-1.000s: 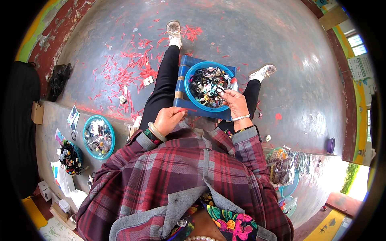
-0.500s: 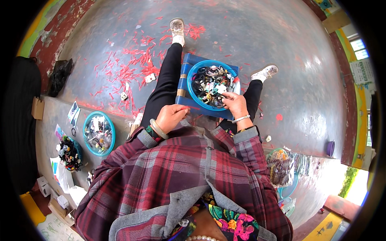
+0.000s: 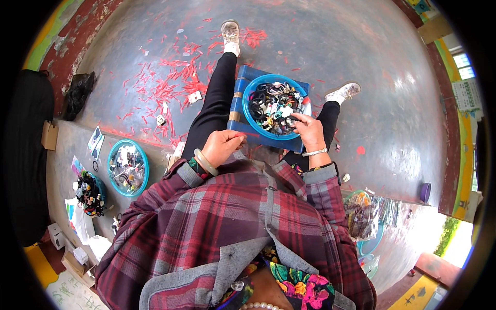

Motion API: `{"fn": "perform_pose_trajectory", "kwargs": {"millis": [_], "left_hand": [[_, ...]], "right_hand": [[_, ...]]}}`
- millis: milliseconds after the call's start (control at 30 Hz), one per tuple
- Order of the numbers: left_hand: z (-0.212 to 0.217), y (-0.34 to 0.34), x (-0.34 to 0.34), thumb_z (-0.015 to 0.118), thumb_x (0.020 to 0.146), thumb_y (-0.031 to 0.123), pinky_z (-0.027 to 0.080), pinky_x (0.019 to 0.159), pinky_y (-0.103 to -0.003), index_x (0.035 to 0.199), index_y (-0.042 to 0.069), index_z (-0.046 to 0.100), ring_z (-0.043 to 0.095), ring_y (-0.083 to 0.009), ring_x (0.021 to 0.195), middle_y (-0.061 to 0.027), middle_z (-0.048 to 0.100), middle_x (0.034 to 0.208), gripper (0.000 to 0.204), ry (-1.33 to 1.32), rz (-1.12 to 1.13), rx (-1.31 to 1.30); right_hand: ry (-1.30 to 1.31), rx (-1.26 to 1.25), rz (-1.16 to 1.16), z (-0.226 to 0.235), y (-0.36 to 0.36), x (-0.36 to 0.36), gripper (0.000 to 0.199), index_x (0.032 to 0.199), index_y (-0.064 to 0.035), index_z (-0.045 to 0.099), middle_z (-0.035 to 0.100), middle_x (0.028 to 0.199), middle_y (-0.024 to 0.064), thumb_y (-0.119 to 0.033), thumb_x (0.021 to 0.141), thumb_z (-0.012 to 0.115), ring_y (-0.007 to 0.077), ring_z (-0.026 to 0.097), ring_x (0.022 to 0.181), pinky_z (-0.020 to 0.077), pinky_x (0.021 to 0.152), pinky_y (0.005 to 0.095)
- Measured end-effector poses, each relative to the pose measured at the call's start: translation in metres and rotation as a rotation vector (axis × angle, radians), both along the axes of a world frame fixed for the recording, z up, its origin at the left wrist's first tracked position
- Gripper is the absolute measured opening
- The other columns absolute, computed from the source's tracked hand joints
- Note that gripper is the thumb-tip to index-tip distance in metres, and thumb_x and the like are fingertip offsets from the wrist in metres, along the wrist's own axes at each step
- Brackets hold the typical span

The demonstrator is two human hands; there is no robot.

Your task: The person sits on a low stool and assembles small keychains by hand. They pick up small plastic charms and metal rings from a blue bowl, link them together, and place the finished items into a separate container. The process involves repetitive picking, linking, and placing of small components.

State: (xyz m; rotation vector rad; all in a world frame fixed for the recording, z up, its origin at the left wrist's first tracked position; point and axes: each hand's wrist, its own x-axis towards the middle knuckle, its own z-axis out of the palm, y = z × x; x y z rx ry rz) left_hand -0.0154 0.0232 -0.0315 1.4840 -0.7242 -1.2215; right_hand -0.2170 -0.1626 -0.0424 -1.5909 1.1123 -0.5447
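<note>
A round blue basket [image 3: 250, 120] full of small dark, white and coloured pieces rests on a blue box [image 3: 236, 106] across my lap. My right hand [image 3: 308, 129] reaches into the basket's right side, fingertips pinching at the pieces there. My left hand [image 3: 222, 145], with a pale bangle on its wrist, is held just left of and below the basket, fingers pinched on a thin red strip [image 3: 247, 135]. My legs in black trousers stretch out over the grey floor.
Red scraps [image 3: 175, 82] litter the floor to the left of my legs. On a ledge at my left stand another blue basket [image 3: 127, 168] and a bowl of dark pieces [image 3: 89, 194]. Clear bags of parts [image 3: 361, 212] lie at my right.
My left hand has shifted a little right toward the basket, now pinching the red strip. My right hand stays at the basket's right rim, fingers moving among the pieces.
</note>
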Motion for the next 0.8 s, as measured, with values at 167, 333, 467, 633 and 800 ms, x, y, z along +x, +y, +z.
{"fn": "perform_pose_trajectory", "kwargs": {"millis": [167, 333, 467, 633, 800], "left_hand": [[0.004, -0.002, 0.003, 0.051, 0.088, 0.011, 0.049, 0.070, -0.020, 0.099, -0.005, 0.061, 0.059, -0.0087, 0.078, -0.0061, 0.064, 0.088, 0.021, -0.001, -0.107, 0.063], [0.009, -0.006, 0.002, 0.051, 0.088, 0.010, 0.049, 0.070, -0.021, 0.099, -0.006, 0.060, 0.060, -0.0102, 0.078, -0.0071, 0.063, 0.089, 0.021, 0.010, -0.113, 0.089], [0.012, -0.014, 0.001, 0.052, 0.088, 0.010, 0.050, 0.071, -0.022, 0.099, -0.007, 0.059, 0.061, -0.0129, 0.079, -0.0093, 0.063, 0.089, 0.022, 0.035, -0.114, 0.118], [0.017, -0.024, -0.002, 0.053, 0.088, 0.012, 0.050, 0.073, -0.024, 0.098, -0.008, 0.059, 0.062, -0.0149, 0.080, -0.0114, 0.062, 0.091, 0.023, 0.110, -0.135, 0.165], [0.027, -0.030, -0.007, 0.054, 0.087, 0.011, 0.050, 0.074, -0.024, 0.099, -0.007, 0.059, 0.062, -0.0150, 0.081, -0.0113, 0.063, 0.089, 0.022, 0.138, -0.160, 0.125]], "right_hand": [[-0.096, 0.050, 0.060, 0.004, 0.001, -0.001, 0.031, 0.103, 0.0008, 0.063, 0.065, 0.083, 0.0051, 0.003, 0.072, 0.058, 0.0075, 0.058, 0.068, 0.0476, 0.060, 0.0207], [-0.318, 0.162, 0.078, 0.027, 0.014, 0.008, 0.034, 0.108, 0.0056, 0.058, 0.062, 0.096, 0.0083, 0.009, 0.074, 0.057, 0.0107, 0.059, 0.079, 0.0485, 0.070, 0.0214], [-0.386, 0.129, 0.072, 0.055, 0.025, 0.015, 0.034, 0.108, 0.0070, 0.057, 0.061, 0.099, 0.0096, 0.010, 0.074, 0.057, 0.0114, 0.059, 0.082, 0.0480, 0.073, 0.0211], [-0.439, 0.019, 0.119, 0.087, 0.051, 0.028, 0.028, 0.106, 0.0032, 0.060, 0.062, 0.095, 0.0053, 0.006, 0.077, 0.059, 0.0077, 0.057, 0.080, 0.0474, 0.071, 0.0203], [-0.269, -0.386, 0.234, 0.087, 0.061, 0.034, 0.025, 0.095, -0.0036, 0.063, 0.063, 0.086, 0.0095, 0.005, 0.072, 0.060, 0.0180, 0.061, 0.078, 0.0467, 0.068, 0.0254]]}}
